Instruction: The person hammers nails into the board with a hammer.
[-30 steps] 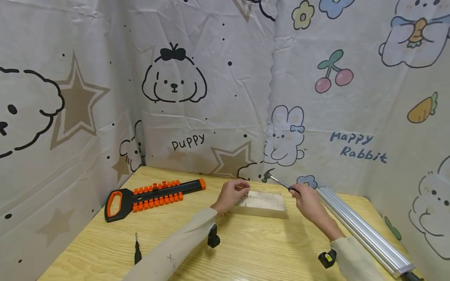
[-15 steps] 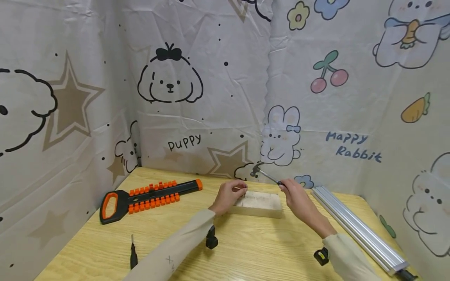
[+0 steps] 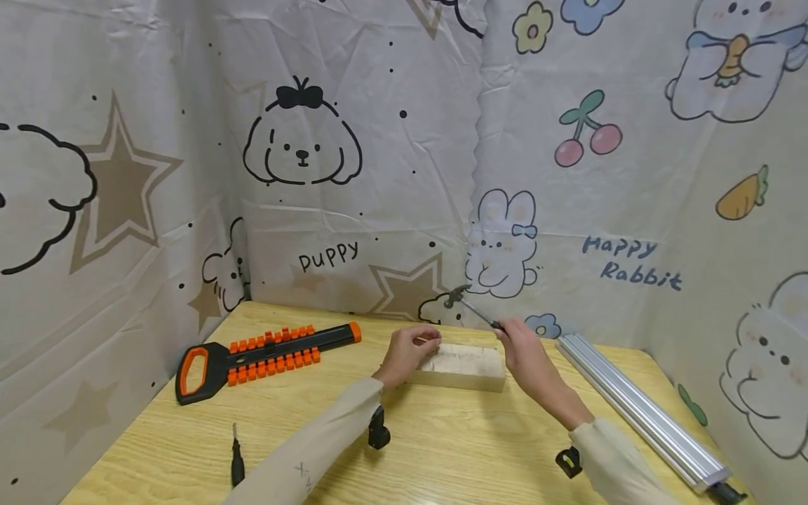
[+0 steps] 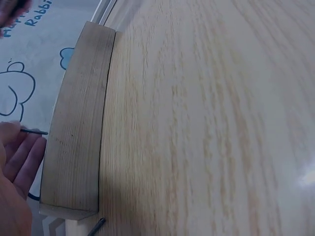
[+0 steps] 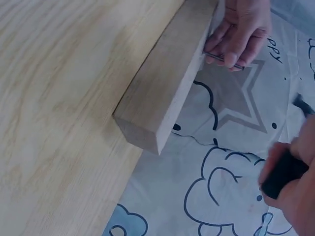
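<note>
A pale wooden block (image 3: 463, 366) lies on the table toward its far side. My left hand (image 3: 404, 355) is at the block's left part and pinches a thin nail (image 5: 225, 60) between thumb and fingers. In the right wrist view the nail stands out from the block's upper face, its point end at the wood. My right hand (image 3: 529, 361) grips the dark handle of a small claw hammer (image 3: 456, 297). The hammer's head is raised above and behind the block, apart from the nail. In the right wrist view the hammer is partly blurred.
On the left of the wood-grain table (image 3: 435, 452) lies a black and orange rack (image 3: 278, 358) with several orange clips. A dark screwdriver (image 3: 236, 459) lies nearer. A long silver metal bar (image 3: 637, 410) runs along the right. Printed cloth (image 3: 353, 203) hangs behind the table.
My right hand has moved left with the hammer, whose head is now higher and further left over the block. The left hand stays at the nail. The head view has turned slightly right.
</note>
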`<state>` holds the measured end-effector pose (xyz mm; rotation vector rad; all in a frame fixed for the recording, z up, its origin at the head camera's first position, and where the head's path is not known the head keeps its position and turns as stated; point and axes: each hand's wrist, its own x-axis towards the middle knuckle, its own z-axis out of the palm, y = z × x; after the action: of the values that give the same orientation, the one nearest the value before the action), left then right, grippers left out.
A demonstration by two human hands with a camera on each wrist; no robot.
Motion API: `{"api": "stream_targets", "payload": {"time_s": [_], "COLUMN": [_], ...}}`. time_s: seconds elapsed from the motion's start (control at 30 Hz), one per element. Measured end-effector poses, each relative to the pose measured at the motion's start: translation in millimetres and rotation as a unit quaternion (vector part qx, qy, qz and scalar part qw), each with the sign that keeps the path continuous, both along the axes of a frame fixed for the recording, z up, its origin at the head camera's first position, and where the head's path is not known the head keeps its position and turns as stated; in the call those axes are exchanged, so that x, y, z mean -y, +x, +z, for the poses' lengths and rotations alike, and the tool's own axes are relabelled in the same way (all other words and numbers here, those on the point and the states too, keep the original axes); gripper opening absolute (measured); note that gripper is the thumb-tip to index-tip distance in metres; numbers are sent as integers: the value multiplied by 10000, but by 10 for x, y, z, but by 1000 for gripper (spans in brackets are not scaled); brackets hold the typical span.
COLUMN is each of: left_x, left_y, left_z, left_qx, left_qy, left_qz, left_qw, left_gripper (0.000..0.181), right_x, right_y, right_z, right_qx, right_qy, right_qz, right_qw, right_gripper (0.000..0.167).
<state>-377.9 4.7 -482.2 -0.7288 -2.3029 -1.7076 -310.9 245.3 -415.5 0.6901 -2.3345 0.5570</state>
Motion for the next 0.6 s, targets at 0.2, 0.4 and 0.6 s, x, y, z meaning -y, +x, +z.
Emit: {"api": "stream_targets", "payload": {"time_s": [0.2, 0.4, 0.6], "left_x": [-18, -9, -3], "left_y": [-18, -12, 12], "left_z": [-15, -55, -54], "left_qx": [98, 252, 219], "left_qy": [271, 428, 360], "left_qz": [-63, -5, 49], "left_qw": [9996, 9988, 9991], "left_gripper": [13, 16, 19], "right_x": [28, 53, 70], "right_y": [-2, 8, 29], "right_z": [-1, -18, -92], "right_qx": [21, -570, 26], "right_qy": [504, 27, 474], "right_qz": [-32, -134, -84], "right_qw": [9987, 9983, 9988], "right_gripper": [5, 10, 3]}}
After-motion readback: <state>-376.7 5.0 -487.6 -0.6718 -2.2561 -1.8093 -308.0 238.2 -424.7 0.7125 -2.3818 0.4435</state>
